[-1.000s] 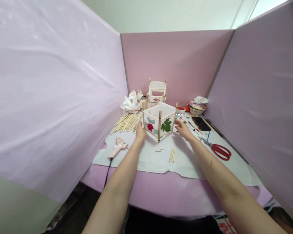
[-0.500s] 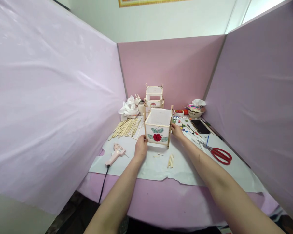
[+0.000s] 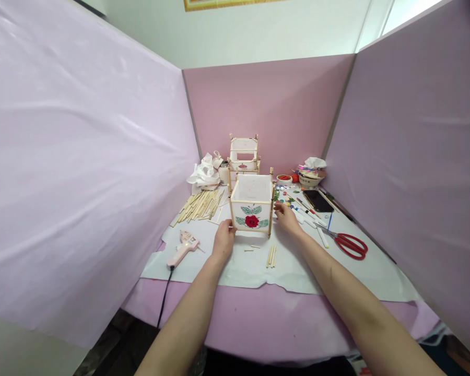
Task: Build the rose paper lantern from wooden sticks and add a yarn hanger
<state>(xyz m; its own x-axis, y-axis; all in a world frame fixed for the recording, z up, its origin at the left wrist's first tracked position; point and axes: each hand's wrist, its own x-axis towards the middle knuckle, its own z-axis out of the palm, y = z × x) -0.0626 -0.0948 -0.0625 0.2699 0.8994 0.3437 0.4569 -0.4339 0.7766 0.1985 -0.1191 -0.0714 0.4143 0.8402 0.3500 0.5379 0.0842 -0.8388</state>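
Note:
A white open-topped box [image 3: 241,213] framed with thin wooden sticks stands upright in the middle, a red rose and green leaves on its front panel. At its lower left corner, my left hand [image 3: 223,240] has its fingers closed on the frame. My right hand [image 3: 288,219] is beside the right post, fingers loosely bent and apart, with a slight gap to the frame. In front of the box lie several short sticks [image 3: 271,257] and two smaller pieces [image 3: 249,249].
A pink glue gun [image 3: 184,249] with a black cord lies left, below a pile of sticks [image 3: 199,204]. Another stick-framed box [image 3: 243,166] stands behind. At right are red-handled scissors [image 3: 350,245], pens [image 3: 307,215], a phone [image 3: 318,201] and a bowl [image 3: 309,181]. Partitions enclose three sides.
My right hand has eased slightly away from the box's right post. The box has turned a little, its front facing me more squarely. My left hand stays at the lower left corner.

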